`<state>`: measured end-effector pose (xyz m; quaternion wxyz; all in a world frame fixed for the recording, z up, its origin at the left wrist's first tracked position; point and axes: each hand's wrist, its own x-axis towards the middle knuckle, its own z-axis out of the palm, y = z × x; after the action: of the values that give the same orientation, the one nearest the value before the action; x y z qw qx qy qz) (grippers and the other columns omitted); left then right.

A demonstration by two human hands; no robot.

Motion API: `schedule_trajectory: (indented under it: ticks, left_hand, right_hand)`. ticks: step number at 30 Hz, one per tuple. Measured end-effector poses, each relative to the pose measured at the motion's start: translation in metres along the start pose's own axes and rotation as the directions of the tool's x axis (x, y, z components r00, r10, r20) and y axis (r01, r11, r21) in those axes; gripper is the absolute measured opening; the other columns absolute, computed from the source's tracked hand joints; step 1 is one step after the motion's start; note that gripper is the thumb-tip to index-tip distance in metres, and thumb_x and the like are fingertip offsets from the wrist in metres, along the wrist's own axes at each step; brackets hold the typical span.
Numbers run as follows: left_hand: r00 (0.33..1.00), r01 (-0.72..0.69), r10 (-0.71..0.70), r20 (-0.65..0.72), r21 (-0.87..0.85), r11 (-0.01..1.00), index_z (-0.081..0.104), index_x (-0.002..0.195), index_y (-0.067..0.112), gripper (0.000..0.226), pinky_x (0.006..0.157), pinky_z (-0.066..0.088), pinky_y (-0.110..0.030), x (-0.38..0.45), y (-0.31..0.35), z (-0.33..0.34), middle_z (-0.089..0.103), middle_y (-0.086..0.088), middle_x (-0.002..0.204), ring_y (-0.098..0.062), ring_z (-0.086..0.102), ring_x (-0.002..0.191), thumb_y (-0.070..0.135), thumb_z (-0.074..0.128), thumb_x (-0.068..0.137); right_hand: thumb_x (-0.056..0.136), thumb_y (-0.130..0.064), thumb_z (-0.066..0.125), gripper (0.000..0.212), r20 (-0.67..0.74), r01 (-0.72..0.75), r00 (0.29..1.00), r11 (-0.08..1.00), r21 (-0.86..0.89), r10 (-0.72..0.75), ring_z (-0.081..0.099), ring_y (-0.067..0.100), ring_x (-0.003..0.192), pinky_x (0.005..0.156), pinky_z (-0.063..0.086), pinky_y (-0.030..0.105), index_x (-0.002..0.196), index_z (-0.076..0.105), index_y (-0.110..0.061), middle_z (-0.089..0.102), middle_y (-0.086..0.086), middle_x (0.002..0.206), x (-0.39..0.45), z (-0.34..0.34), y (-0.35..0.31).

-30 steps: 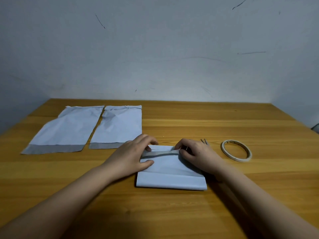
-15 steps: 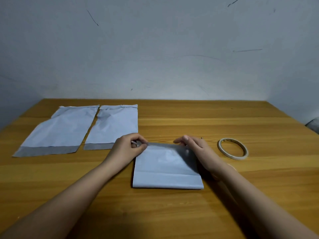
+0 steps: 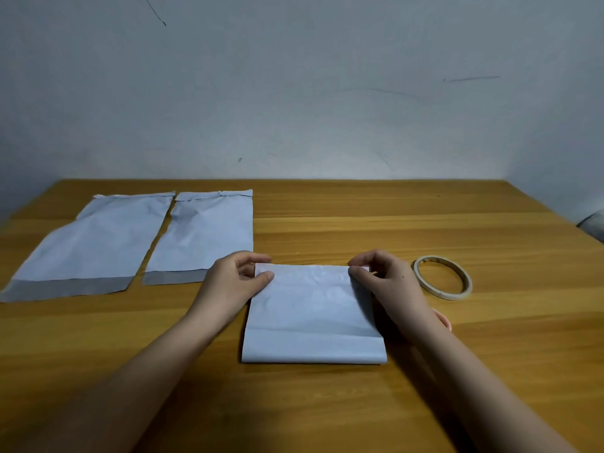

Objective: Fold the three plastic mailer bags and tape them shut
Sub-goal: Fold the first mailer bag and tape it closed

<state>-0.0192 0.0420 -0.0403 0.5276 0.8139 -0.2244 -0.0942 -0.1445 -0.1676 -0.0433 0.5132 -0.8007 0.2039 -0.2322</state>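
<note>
A folded white mailer bag (image 3: pixel 310 315) lies in the middle of the wooden table (image 3: pixel 425 371). My left hand (image 3: pixel 233 282) pinches its far left corner between thumb and fingers. My right hand (image 3: pixel 385 279) pinches the far right corner the same way. Two more white mailer bags lie flat and unfolded at the left: one (image 3: pixel 88 246) at the far left, the other (image 3: pixel 204 237) beside it, each with a grey strip at its near end. A ring of pale tape (image 3: pixel 443 277) lies flat just right of my right hand.
A grey-white wall (image 3: pixel 294 93) rises behind the table's far edge. A grey object (image 3: pixel 593 223) shows past the table's right edge.
The grey flap seen a second ago is folded away; the bag's top now shows white. Both hands have moved from pressing the flap to pinching the far corners.
</note>
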Motion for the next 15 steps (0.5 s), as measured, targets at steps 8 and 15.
schedule_trajectory:
  ticks: [8, 15]
  left_hand:
    - [0.995, 0.038, -0.037, -0.093, 0.011, 0.999, 0.067, 0.081, 0.025, 0.007, 0.065, 0.048, -0.021, 0.0009, -0.0042, -0.0025, 0.069, 0.003, 0.076, -0.007, 0.064, 0.074, 0.019, 0.071, 0.083]
    - [0.995, 0.042, -0.042, -0.094, -0.001, 0.999, 0.069, 0.092, 0.023, 0.01, 0.057, 0.05, -0.014, -0.0012, -0.0068, 0.0005, 0.067, 0.003, 0.076, -0.01, 0.065, 0.073, 0.016, 0.069, 0.085]
  right_hand:
    - [0.081, -0.016, 0.071, 0.015, -0.02, -0.019, 1.0, 0.984, -0.177, 0.016, 0.064, 0.011, 0.077, 0.073, 0.046, 0.026, 0.084, 0.068, -0.03, 0.071, -0.005, 0.071, 0.0007, 0.0005, -0.004]
    - [0.085, -0.014, 0.067, 0.025, -0.032, -0.022, 0.999, 0.965, -0.26, 0.014, 0.064, 0.003, 0.088, 0.081, 0.049, 0.024, 0.102, 0.068, -0.032, 0.069, -0.015, 0.083, -0.005, -0.0009, -0.005]
